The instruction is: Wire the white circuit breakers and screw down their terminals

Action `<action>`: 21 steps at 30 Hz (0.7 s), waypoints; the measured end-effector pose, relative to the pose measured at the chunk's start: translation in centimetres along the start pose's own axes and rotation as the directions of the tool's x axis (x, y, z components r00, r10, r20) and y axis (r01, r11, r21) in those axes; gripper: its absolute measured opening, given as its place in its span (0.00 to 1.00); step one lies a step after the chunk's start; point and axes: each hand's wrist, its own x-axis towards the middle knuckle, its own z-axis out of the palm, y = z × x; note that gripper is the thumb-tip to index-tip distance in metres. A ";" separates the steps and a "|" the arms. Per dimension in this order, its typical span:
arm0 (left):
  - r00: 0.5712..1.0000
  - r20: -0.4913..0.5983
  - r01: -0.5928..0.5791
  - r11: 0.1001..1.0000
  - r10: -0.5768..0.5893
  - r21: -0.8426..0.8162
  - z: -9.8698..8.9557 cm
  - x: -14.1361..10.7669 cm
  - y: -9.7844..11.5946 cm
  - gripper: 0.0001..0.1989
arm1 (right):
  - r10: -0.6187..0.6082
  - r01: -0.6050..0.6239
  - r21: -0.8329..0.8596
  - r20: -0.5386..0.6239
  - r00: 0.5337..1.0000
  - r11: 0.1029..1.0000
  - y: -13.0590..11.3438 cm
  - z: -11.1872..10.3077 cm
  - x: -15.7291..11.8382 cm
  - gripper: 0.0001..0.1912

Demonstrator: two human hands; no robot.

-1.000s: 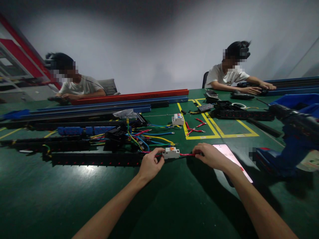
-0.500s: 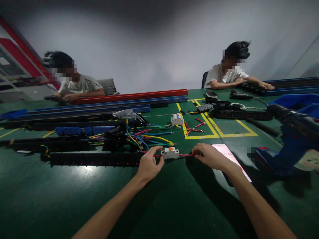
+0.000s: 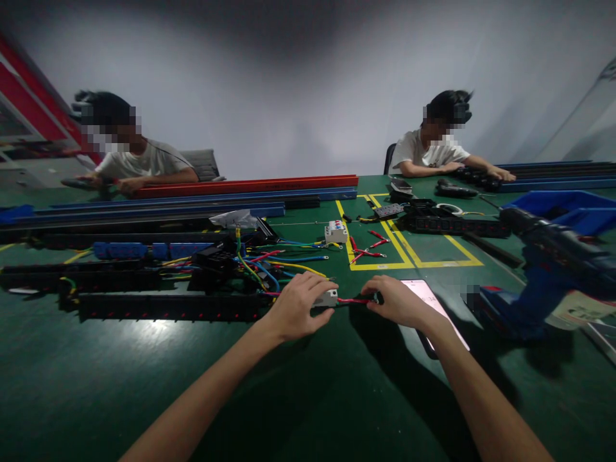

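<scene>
White breaker [image 3: 329,298]: left of the phone [image 3: 423,289], partly covered.
Left hand [image 3: 301,307]: yours, fingers over the breaker, thumb before it; whether gripping, cannot tell.
Right hand [image 3: 392,303]: yours, beside the phone, fingertips pinching the red wire [image 3: 350,301] attached to the breaker.
Blue drill [image 3: 541,276]: right of the phone.
Black strip [image 3: 168,307]: well left of the phone.

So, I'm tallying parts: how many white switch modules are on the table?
2 visible: one white module partly covered by the left hand, and a second module farther back, by the yellow lines. More may be hidden among the wires.
</scene>
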 end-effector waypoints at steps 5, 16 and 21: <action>0.975 0.218 0.036 0.999 -0.035 0.000 0.6 2.8 -0.9 0.23 | 0.000 0.000 -0.016 0.016 1.000 1.000 -0.1 0.2 0.3 0.11; 0.932 0.313 0.203 0.979 -0.183 -0.032 2.3 3.7 -1.5 0.18 | 0.005 -0.005 -0.052 0.003 1.000 0.999 -0.5 0.0 0.0 0.12; 0.936 0.306 0.207 0.975 -0.173 -0.083 2.6 3.7 -1.7 0.19 | 0.014 -0.014 -0.061 0.003 1.000 0.998 -0.7 0.0 0.1 0.12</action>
